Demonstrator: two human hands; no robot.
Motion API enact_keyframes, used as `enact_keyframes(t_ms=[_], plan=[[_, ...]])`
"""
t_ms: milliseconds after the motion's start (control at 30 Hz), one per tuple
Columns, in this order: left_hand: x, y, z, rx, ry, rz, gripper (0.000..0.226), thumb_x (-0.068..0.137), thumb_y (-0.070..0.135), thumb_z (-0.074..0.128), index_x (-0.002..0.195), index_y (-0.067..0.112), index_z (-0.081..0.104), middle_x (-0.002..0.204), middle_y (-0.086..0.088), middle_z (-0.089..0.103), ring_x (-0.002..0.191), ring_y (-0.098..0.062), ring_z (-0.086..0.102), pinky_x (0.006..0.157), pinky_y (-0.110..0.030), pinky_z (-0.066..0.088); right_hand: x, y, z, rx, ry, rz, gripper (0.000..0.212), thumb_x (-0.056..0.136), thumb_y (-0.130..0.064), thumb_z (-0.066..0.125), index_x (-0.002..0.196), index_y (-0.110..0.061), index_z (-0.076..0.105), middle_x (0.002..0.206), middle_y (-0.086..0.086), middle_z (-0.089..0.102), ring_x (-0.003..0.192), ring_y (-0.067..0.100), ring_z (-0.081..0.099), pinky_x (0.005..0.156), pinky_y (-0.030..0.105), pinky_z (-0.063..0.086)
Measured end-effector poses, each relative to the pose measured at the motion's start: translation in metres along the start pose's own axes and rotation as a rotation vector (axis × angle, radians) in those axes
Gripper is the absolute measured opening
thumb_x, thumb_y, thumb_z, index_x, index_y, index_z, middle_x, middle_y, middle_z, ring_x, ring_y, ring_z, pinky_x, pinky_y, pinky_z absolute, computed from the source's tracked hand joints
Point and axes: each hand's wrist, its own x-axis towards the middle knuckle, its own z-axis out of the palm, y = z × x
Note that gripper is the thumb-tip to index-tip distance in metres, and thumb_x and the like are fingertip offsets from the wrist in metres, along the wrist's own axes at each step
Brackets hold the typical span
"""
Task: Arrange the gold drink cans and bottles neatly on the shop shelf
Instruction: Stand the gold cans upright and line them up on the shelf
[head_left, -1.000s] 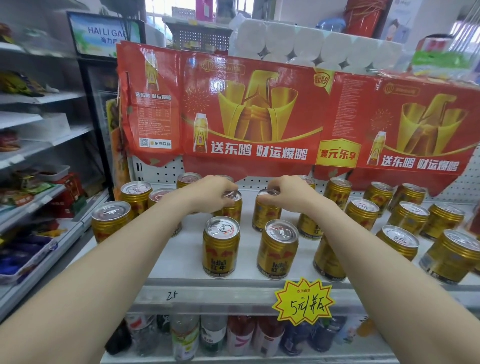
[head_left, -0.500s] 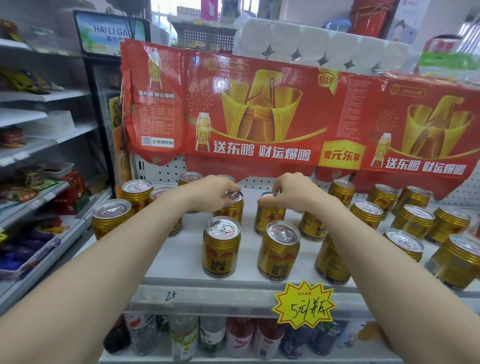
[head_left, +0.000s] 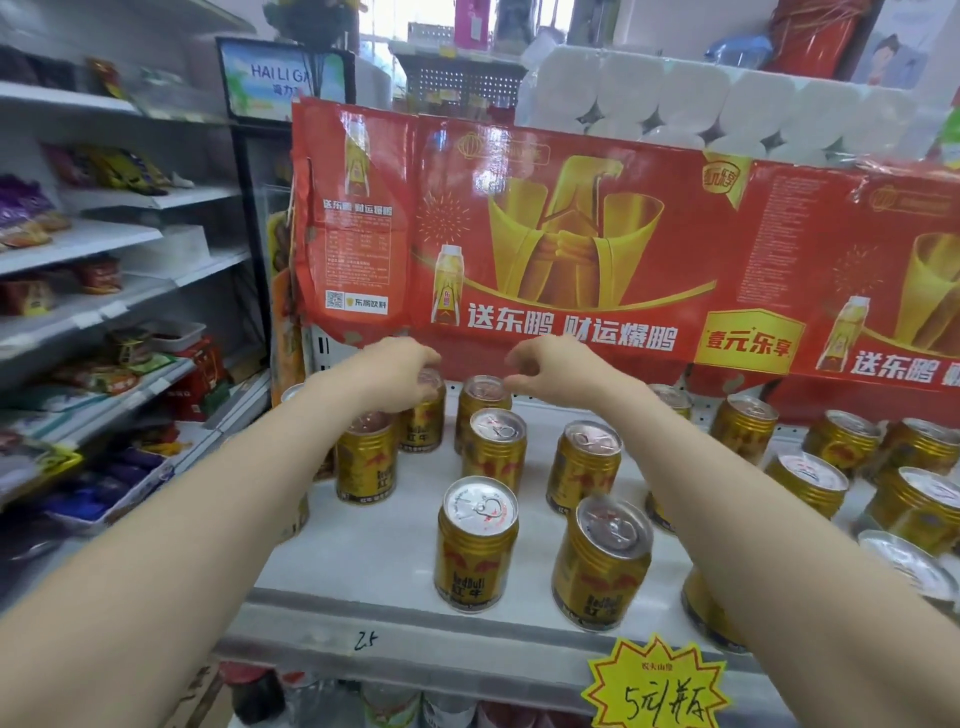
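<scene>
left hand (head_left: 397, 371) sits on top of a gold can (head_left: 427, 423) near the back edge of the shelf (head_left: 387, 553), fingers curled round its rim. neighbour can (head_left: 483, 389) is just below-left of the right hand (head_left: 558, 371), apparently not touching. left palm hides the gripped lid; cans at the right edge are cut off. right fingers loosely curled, holding nothing; both forearms stretched forward

Cans (head_left: 477, 551) on shelf (head_left: 384, 566), banner (head_left: 571, 234) behind w/ paper rolls (head_left: 675, 98) above.
</scene>
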Motion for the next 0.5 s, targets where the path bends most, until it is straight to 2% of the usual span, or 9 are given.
enact_keyframes(t_ms=[67,133,200,333,500], plan=[[0.005,-0.002,0.001,0.038,-0.062,-0.03,0.061,0.096,0.032,0.059,0.15,0.016,0.037,0.151,-0.007,0.042,0.137,-0.027,0.041,0.108,-0.036,0.036,0.014,-0.009,0.007,0.014,-0.055,0.007,0.056,0.09,-0.048,0.067,0.132,-0.011,0.061,0.125,0.003,0.065,0.112,0.023,0.06,0.093,0.035,0.05],[0.011,-0.003,0.002,0.058,-0.094,-0.046,0.062,0.096,0.032,0.058,0.151,0.016,0.035,0.152,-0.008,0.042,0.137,-0.028,0.041,0.107,-0.036,0.038,0.027,-0.014,0.014,0.019,-0.107,0.024,0.051,0.085,-0.051,0.068,0.116,-0.009,0.067,0.106,0.003,0.069,0.094,0.022,0.062,0.074,0.032,0.049],[0.016,-0.003,0.004,0.07,-0.111,-0.049,0.06,0.095,0.03,0.059,0.15,0.015,0.038,0.149,-0.008,0.045,0.134,-0.028,0.045,0.104,-0.036,0.041,0.035,-0.016,0.017,0.018,-0.131,0.031,0.044,0.083,-0.048,0.069,0.098,-0.006,0.069,0.088,0.005,0.069,0.078,0.021,0.06,0.064,0.033,0.046],[0.024,-0.003,0.005,0.075,-0.113,-0.055,0.055,0.092,0.029,0.064,0.142,0.013,0.048,0.141,-0.01,0.054,0.126,-0.029,0.052,0.1,-0.04,0.046,0.041,-0.005,0.009,-0.027,-0.152,0.024,0.036,0.085,-0.04,0.07,0.102,-0.009,0.07,0.096,0.007,0.071,0.087,0.025,0.066,0.078,0.042,0.059],[0.038,0.007,0.009,0.043,-0.12,-0.041,0.054,0.091,0.028,0.065,0.14,0.012,0.05,0.14,-0.01,0.054,0.125,-0.03,0.053,0.1,-0.043,0.047,0.032,0.039,-0.002,-0.066,-0.153,0.117,0.04,0.085,-0.041,0.071,0.109,-0.009,0.068,0.103,0.008,0.071,0.091,0.025,0.066,0.083,0.041,0.058]])
